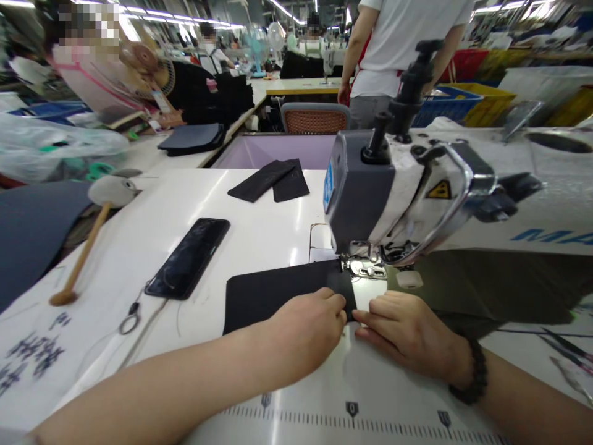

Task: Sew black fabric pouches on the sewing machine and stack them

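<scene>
A flat black fabric piece [273, 290] lies on the white table, its far right corner at the presser foot [365, 267] of a sewing machine [361, 191]. My left hand [308, 330] rests over the near right part of the fabric, fingers curled and closed on its edge. Close beside it, my right hand [407, 330] has its fingers pressed together, with thumb and fingertips at the fabric's right edge. A dark beaded bracelet [471, 374] circles the right wrist. The left fingertips are partly hidden, and the left forearm covers some of the fabric's near side.
A phone [188, 259] with a ring cord lies left. Two black fabric pieces [273, 179] overlap farther back. Dark olive fabric [495, 287] lies right, near scissors [567, 349]. A wooden-handled mallet [88, 247] is far left. A person in a white shirt [398, 49] stands behind the machine.
</scene>
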Tool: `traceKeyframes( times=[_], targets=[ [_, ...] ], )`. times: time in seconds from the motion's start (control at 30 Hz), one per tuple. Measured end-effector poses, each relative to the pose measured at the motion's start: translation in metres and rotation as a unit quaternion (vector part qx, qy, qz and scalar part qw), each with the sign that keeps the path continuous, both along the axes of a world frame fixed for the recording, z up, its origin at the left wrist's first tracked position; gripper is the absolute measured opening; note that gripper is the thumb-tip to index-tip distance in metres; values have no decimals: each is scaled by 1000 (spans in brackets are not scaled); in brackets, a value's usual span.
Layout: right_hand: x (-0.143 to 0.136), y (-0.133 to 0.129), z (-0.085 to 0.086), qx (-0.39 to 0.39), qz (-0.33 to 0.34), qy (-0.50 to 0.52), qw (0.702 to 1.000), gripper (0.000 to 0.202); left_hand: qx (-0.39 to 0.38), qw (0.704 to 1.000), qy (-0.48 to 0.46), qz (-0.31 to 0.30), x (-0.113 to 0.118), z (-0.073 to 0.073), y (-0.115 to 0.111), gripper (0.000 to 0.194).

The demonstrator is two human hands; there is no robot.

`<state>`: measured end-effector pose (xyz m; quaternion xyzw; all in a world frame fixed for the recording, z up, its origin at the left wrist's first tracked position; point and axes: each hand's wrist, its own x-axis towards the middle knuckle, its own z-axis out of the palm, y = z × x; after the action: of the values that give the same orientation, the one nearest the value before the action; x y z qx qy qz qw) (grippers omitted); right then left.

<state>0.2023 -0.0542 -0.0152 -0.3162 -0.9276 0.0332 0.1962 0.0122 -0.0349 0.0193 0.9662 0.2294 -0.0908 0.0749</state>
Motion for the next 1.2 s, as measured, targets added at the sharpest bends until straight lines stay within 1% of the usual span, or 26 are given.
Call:
traceKeyframes(
  times=[0.23, 0.4, 0.53, 0.67, 0.73, 0.9, 1.03, 1.2],
  targets=[
    [-2, 4, -2, -9, -38, -9, 999, 31, 23, 1000, 1, -5, -2, -6, 11, 11],
    [-2, 6, -8, -14, -75, -19, 997, 31, 31, 999, -18, 26, -2, -9, 20, 14],
    [-1, 9, -12, -28, -101, -35, 994, 31, 42, 998, -23, 29, -3, -10, 27, 12],
    [-1, 11, -15, -33, -125, -50, 990, 34, 50, 997, -33, 45, -3, -10, 34, 16],
    [-2, 11, -16, -38, -135, -53, 989, 36, 59, 996, -42, 47, -2, -11, 38, 15],
    [-3, 11, -16, -47, -143, -58, 987, 37, 84, 993, -61, 64, -1, -21, 48, 12],
    [-2, 11, -16, -52, -143, -56, 987, 36, 112, 987, -92, 65, -1, -30, 52, 13],
    [-2, 11, -16, -56, -143, -55, 987, 37, 115, 987, -92, 60, -2, -32, 50, 14]
  ],
)
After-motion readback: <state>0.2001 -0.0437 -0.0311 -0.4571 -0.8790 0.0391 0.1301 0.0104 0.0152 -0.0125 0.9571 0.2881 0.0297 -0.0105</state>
